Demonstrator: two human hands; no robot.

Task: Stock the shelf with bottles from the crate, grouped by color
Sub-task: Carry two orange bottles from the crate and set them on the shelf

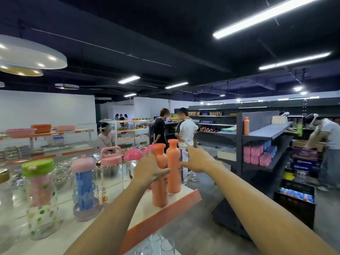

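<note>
Two tall orange bottles stand at the right end of a white shelf (147, 205) with an orange front edge. My left hand (149, 170) wraps around the nearer orange bottle (159, 188) at its upper body. Beside it, slightly farther back, stands the second orange bottle (173, 168). My right hand (197, 161) hovers open just to the right of that bottle, fingers spread, holding nothing. A black crate (294, 201) with blue-topped bottles sits on the floor to the right.
Clear glass bottles with pink (111, 156), green (37, 167) and pink-blue (83, 181) lids fill the shelf's left part. A dark grey shelving unit (265, 133) holding another orange bottle (246, 126) stands across the aisle. Several people stand in the aisle and at the right.
</note>
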